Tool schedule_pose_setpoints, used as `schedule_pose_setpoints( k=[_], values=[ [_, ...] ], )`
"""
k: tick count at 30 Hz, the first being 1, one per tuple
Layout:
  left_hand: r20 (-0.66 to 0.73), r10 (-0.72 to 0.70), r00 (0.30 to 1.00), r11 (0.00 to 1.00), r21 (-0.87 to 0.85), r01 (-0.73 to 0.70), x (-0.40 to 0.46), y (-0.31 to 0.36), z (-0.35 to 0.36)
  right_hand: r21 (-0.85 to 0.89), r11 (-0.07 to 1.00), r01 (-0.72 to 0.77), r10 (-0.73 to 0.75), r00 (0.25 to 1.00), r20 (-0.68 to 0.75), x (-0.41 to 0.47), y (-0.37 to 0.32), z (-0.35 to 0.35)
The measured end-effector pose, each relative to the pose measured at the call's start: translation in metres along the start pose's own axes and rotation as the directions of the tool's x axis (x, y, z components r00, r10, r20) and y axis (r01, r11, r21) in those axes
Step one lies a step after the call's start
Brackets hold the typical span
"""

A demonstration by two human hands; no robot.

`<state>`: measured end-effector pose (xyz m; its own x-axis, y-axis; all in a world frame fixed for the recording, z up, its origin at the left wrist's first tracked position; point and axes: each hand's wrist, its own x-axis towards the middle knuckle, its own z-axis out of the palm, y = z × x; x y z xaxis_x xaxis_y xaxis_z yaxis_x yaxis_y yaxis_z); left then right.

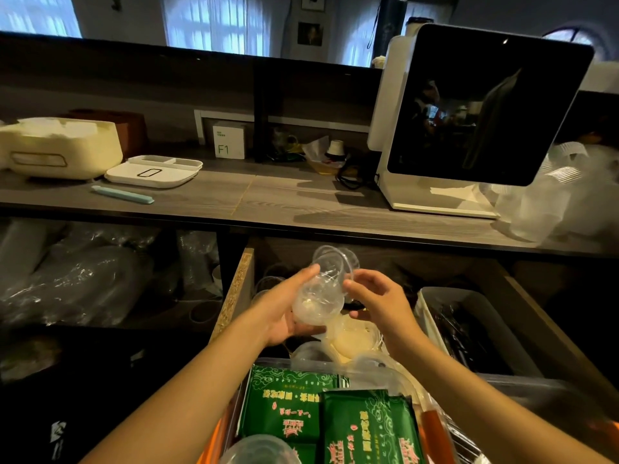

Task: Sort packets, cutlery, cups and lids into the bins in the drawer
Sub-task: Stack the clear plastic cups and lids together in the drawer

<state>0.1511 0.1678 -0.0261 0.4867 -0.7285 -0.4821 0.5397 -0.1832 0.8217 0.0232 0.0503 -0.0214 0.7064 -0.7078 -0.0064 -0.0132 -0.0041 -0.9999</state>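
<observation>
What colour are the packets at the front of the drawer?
Green packets with pale printed patterns and red marks, clearest in the head view.

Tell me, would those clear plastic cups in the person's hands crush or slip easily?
The clear plastic cups look thin-walled, so probably light and easy to dent. Their glossy surface may be slippery; the left hand cradles them from below while the right hand steadies the rim.
</observation>
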Motion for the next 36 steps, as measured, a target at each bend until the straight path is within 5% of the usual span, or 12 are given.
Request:
schedule_pose_setpoints(
  k=[5, 11, 14, 21, 27, 36],
  values=[
    [-0.057, 0.04, 0.998, 0.997, 0.069, -0.036, 0.003, -0.002, 0.005, 0.05, 0.998, -0.036, 0.037, 0.999, -0.027, 0.001, 0.006, -0.008],
    [-0.127, 0.111, 0.986, 0.989, 0.113, -0.097, 0.006, -0.004, 0.001, 0.179, 0.983, 0.045, 0.005, 0.963, -0.269, 0.0, -0.018, -0.026],
    [-0.153, 0.147, 0.977, 0.985, 0.116, -0.13, 0.009, -0.004, 0.002, 0.086, 0.992, 0.091, -0.071, 0.973, -0.219, -0.006, -0.034, -0.027],
    [-0.1, 0.133, 0.986, 0.991, 0.008, -0.133, 0.008, -0.007, 0.006, -0.328, 0.943, -0.052, 0.028, 0.997, -0.076, -0.007, -0.018, -0.004],
    [-0.103, 0.31, 0.945, 0.937, 0.202, -0.285, 0.015, -0.008, 0.007, -0.324, 0.946, -0.016, 0.003, 0.999, -0.04, -0.004, -0.02, -0.013],
    [0.021, 0.31, 0.95, 0.932, 0.192, -0.309, 0.009, -0.009, 0.011, -0.472, 0.882, 0.001, -0.021, 0.999, -0.036, -0.001, -0.009, -0.01]
  ],
)
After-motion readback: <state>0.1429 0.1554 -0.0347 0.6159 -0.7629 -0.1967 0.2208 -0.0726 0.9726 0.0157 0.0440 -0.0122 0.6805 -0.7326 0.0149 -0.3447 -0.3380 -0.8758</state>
